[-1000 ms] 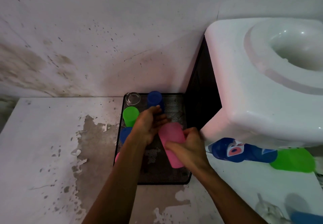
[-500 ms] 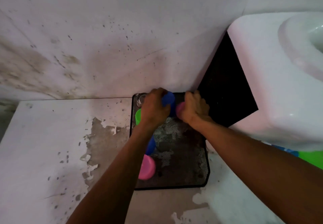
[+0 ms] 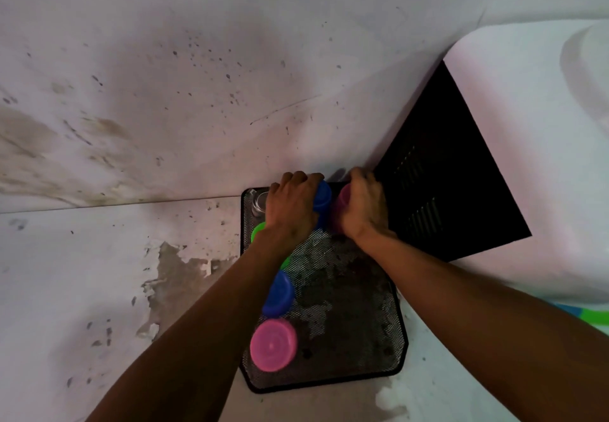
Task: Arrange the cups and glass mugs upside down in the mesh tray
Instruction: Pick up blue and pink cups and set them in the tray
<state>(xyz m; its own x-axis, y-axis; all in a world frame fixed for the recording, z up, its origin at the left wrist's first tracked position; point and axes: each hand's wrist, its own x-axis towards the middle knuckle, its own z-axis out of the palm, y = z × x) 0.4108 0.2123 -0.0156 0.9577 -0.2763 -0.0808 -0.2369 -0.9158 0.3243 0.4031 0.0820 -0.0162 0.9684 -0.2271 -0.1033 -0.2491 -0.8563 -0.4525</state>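
Surface: a white counter (image 3: 99,273) with patches of peeled, worn paint, set against a stained and speckled white wall (image 3: 197,75). A white water dispenser (image 3: 527,158) with a black vented side panel stands at the right.

The black mesh tray (image 3: 362,339) lies flat on the counter, its long axis running from the wall toward the viewer.

Tray contents:
- Left column, base up: pink cup (image 3: 273,345) nearest, blue cup (image 3: 280,294) behind it, green cup (image 3: 258,232) partly hidden by the forearm, glass mug (image 3: 258,204) in the far left corner.
- Far row: second blue cup (image 3: 322,197) with the left hand (image 3: 291,210) curled around it; second pink cup (image 3: 344,199) just beside it with the right hand (image 3: 364,207) closed around it. Both stand upright on the mesh
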